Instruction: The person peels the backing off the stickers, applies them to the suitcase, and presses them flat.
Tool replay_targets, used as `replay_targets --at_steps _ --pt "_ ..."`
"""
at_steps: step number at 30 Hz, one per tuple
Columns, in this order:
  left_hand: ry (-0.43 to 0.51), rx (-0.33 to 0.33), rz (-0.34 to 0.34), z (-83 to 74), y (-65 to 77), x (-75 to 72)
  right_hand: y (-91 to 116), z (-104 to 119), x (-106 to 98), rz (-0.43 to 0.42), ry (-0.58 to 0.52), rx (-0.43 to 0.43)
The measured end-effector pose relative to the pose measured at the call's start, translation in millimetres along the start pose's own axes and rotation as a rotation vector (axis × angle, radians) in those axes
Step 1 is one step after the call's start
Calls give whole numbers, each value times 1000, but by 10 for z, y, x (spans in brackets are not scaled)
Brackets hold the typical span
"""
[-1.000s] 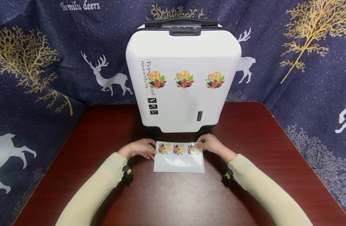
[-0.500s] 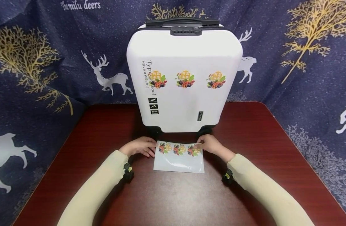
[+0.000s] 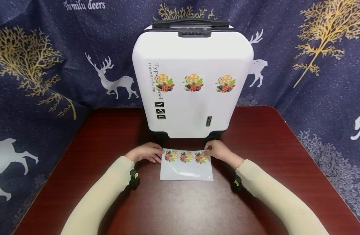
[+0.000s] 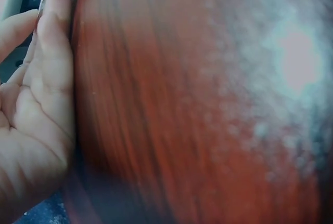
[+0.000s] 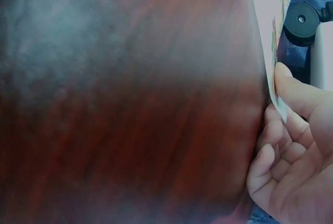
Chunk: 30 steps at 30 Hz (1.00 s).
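Observation:
A white sticker sheet (image 3: 186, 171) lies in front of the suitcase, with three fruit stickers in a row along its far edge. At its far right corner my right hand (image 3: 220, 152) pinches it, thumb on top. The right wrist view shows the sheet's edge (image 5: 270, 68) bent up between thumb and curled fingers. My left hand (image 3: 146, 152) pinches the far left corner; in the left wrist view its thumb and forefinger (image 4: 52, 31) meet at the upper left. A white suitcase (image 3: 191, 112) stands upright beyond, with three fruit stickers (image 3: 193, 83) across its front.
The suitcase has a black handle and combination lock (image 3: 194, 32) on top and black wheels (image 3: 160, 134) below. It stands on a dark red wooden table (image 3: 109, 130). A blue cloth (image 3: 115, 49) with deer and trees hangs behind and at the sides.
The sheet's far edge has shifted slightly, and the glare on it has changed shape. Both hands stay at its far corners, nearly still.

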<state>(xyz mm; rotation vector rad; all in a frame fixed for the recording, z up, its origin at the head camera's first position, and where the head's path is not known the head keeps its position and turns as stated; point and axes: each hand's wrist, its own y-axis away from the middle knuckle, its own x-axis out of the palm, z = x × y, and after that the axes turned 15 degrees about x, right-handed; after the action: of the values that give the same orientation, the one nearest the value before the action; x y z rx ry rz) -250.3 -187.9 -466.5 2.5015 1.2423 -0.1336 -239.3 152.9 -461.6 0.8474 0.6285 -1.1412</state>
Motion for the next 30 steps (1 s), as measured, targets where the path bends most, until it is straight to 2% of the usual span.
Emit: replay_targets --at_steps 10,17,23,30 --pt "25 -13 -16 35 13 7 99 -16 -73 -2 59 27" --pt "41 -9 -18 37 38 -24 205 15 -222 -26 91 -1" --pt "48 -5 -19 28 45 -27 305 162 -231 -39 12 -62" --pt "51 2 -17 44 32 -32 379 430 -39 5 -112 -131"
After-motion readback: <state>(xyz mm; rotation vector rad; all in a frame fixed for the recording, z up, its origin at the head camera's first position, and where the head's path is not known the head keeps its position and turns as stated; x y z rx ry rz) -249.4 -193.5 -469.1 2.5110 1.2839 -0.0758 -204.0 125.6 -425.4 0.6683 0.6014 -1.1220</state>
